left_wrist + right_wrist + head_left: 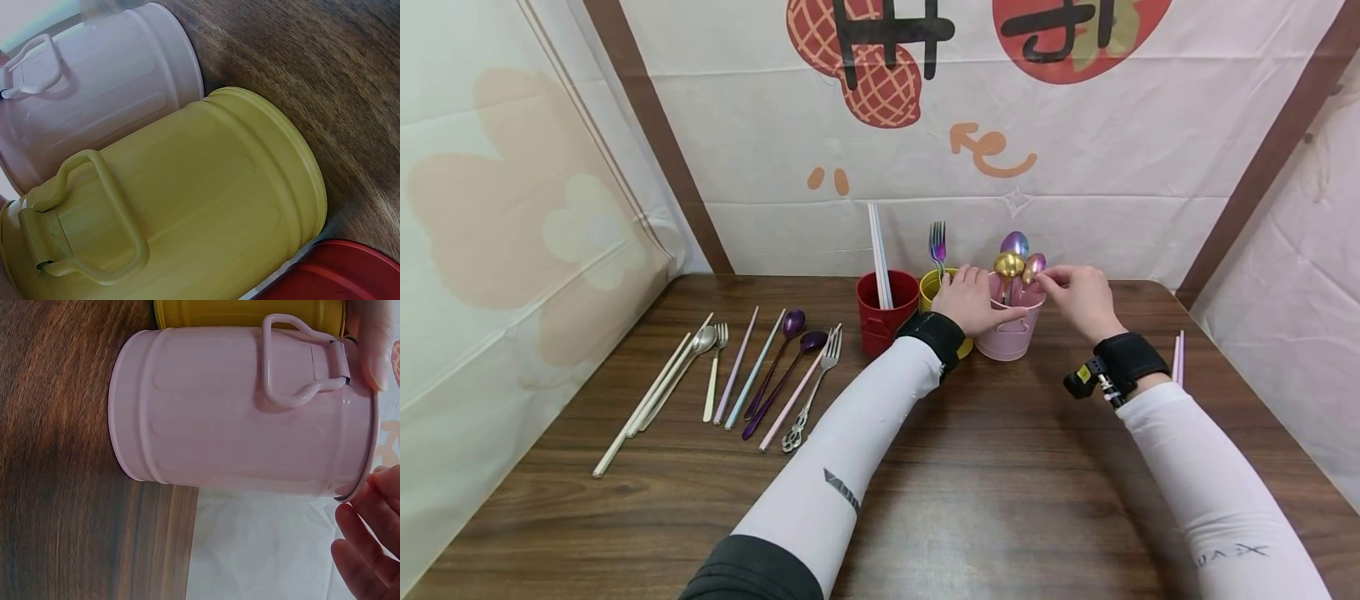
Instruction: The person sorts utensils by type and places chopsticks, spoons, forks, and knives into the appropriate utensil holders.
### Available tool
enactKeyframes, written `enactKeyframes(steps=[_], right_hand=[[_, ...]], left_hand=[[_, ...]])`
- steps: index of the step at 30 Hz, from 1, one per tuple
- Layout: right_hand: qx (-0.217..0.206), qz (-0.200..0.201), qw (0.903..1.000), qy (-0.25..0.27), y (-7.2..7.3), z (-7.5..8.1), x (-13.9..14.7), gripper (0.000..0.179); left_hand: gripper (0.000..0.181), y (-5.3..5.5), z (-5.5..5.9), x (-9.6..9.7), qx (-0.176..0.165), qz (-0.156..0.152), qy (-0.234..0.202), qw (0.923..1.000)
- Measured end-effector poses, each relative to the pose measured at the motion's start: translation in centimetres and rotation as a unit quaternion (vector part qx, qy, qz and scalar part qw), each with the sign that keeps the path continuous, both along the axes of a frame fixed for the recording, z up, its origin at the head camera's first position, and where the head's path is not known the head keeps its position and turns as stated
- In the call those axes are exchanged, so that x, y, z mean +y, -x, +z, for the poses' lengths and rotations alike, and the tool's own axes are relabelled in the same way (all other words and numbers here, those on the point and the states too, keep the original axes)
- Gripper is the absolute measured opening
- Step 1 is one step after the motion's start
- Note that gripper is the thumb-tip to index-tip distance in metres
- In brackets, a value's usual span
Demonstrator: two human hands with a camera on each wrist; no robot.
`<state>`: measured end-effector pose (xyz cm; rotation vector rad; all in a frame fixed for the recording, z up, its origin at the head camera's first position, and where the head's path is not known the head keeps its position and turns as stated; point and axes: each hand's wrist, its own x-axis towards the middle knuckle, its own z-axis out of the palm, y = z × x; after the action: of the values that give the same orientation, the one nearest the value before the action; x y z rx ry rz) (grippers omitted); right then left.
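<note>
The pink bucket holds a gold spoon, a blue-purple spoon and a rose-coloured spoon, bowls up. My right hand pinches at its right rim, thumb and fingertips right beside the rose-coloured spoon. The left hand spreads over the yellow bucket, its straight thumb reaching across to the pink bucket's rim. A rainbow fork stands tines up in the yellow bucket, partly hidden by that hand. Left of it, the red bucket contains several pale chopsticks.
On the left of the wooden table lie ivory chopsticks, a silver ornate fork, purple spoons and several other utensils. Light purple chopsticks lie beyond the right wrist. A printed cloth walls the back.
</note>
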<state>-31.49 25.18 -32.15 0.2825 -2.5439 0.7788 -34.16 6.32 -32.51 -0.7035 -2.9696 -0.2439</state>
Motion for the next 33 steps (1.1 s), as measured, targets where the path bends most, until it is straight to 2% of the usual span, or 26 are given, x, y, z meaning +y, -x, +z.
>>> enactKeyframes(steps=[10, 17, 21, 25, 30, 33], right_hand=[[-0.007, 0.003, 0.9999, 0.012, 0.1, 0.0, -0.1, 0.024], [0.006, -0.009, 0.9995, 0.028, -0.9, 1.7, 1.0, 0.025], [0.025, -0.023, 0.9989, 0.031, -2.0, 3.1, 2.6, 0.027], [0.029, -0.045, 0.9985, 0.010, -3.5, 4.3, 4.8, 0.029], [-0.004, -0.065, 0.9977, -0.017, -5.6, 4.7, 7.8, 0.029], [-0.034, -0.059, 0.9970, -0.036, -6.4, 4.4, 9.2, 0.030]], left_hand=[[0.093, 0.1, -0.1, -0.1, 0.001, 0.000, 0.006, 1.0000], [0.093, 0.3, -0.2, 0.0, -0.007, 0.001, 0.004, 1.0000], [0.094, 0.4, -0.1, 0.0, -0.010, 0.002, 0.003, 0.9999], [0.093, 0.5, -0.1, 0.0, -0.011, 0.002, -0.001, 0.9999], [0.094, 0.6, 0.0, -0.1, -0.013, 0.001, -0.003, 0.9999], [0.094, 0.6, 0.0, -0.2, -0.016, 0.003, -0.005, 0.9999]])
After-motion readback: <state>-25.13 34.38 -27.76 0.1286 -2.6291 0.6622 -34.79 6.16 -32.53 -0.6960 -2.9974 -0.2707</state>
